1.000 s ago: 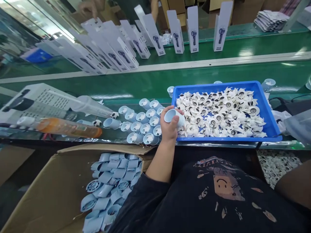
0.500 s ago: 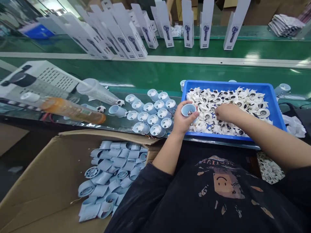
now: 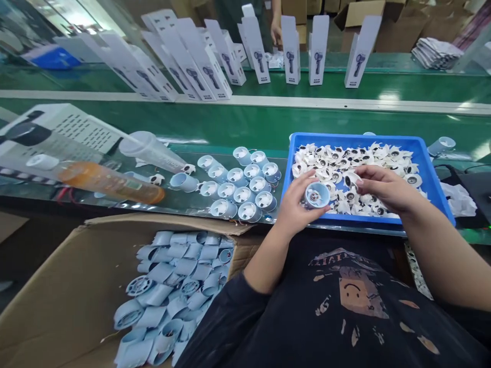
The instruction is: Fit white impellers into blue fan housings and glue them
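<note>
In my left hand (image 3: 294,207) is a light-blue cylindrical fan housing (image 3: 317,195), its open end tilted up and towards me; small parts show inside. My right hand (image 3: 378,187) pinches a white fan blade wheel (image 3: 350,180) with a dark hub, a short way right of the housing. Both hands are over the front of a blue tray (image 3: 441,191) that holds many more white blade wheels (image 3: 395,153). Left of the tray, a cluster of blue housings (image 3: 243,194) stands on the bench, most with white blades inside.
A cardboard box (image 3: 69,286) of loose blue housings (image 3: 161,294) lies below the bench at left. An orange bottle (image 3: 111,181) and a clear cup (image 3: 148,151) lie on the bench. White printed cartons (image 3: 291,51) stand across the green belt (image 3: 215,120). Another person's hand (image 3: 276,31) shows behind.
My right hand has come up out of the pile with a blade wheel and moved towards the housing. My left hand has tilted the housing and shifted it right and nearer me.
</note>
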The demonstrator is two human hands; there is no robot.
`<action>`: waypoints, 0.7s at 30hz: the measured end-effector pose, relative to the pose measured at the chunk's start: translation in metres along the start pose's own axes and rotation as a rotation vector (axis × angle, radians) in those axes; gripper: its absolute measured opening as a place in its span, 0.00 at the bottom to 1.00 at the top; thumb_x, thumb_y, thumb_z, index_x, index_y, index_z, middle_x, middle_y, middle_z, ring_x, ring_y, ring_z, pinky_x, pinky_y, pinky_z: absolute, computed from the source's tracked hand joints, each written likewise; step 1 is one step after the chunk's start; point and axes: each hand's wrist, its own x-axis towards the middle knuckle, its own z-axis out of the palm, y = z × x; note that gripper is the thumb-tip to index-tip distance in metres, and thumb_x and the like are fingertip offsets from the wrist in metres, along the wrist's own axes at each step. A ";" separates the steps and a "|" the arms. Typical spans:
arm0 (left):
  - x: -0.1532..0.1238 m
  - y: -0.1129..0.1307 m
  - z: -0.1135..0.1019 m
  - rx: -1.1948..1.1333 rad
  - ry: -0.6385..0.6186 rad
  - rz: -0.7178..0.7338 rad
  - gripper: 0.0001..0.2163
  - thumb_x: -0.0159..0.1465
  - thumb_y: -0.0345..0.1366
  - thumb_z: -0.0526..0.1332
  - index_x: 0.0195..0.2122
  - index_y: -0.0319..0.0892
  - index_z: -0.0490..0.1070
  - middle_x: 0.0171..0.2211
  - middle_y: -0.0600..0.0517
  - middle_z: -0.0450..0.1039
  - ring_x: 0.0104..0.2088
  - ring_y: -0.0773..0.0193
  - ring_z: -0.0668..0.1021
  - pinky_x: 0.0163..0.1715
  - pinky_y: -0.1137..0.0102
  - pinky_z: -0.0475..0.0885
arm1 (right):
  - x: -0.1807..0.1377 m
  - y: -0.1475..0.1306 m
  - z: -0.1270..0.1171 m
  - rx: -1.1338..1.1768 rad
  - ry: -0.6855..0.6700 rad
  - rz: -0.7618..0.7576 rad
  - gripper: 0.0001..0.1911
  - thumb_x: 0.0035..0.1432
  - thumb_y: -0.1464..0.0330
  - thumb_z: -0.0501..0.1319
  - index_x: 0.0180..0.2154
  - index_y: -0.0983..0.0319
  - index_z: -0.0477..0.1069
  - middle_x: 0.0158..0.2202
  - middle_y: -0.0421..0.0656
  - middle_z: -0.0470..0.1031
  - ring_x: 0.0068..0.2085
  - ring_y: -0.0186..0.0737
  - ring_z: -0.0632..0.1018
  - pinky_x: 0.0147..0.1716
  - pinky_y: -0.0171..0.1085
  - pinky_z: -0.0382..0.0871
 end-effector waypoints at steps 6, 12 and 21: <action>-0.003 0.032 0.011 0.107 -0.215 0.043 0.24 0.54 0.39 0.69 0.52 0.45 0.68 0.47 0.46 0.78 0.47 0.51 0.79 0.51 0.56 0.71 | -0.036 0.007 0.019 0.509 -0.068 -0.112 0.23 0.49 0.47 0.57 0.34 0.61 0.61 0.26 0.41 0.64 0.26 0.34 0.68 0.29 0.38 0.68; -0.006 0.037 0.018 0.394 -0.199 0.126 0.24 0.59 0.46 0.66 0.53 0.41 0.66 0.47 0.45 0.78 0.47 0.53 0.79 0.52 0.59 0.70 | -0.051 -0.006 0.022 0.176 0.101 -0.403 0.12 0.56 0.63 0.63 0.42 0.61 0.73 0.36 0.44 0.72 0.33 0.36 0.71 0.36 0.38 0.67; -0.011 0.043 0.023 0.569 -0.033 0.373 0.12 0.66 0.41 0.55 0.48 0.40 0.66 0.39 0.47 0.80 0.40 0.59 0.81 0.50 0.63 0.72 | -0.041 -0.017 0.027 -0.332 0.213 -0.755 0.03 0.53 0.73 0.69 0.32 0.61 0.78 0.31 0.42 0.64 0.33 0.35 0.69 0.32 0.35 0.63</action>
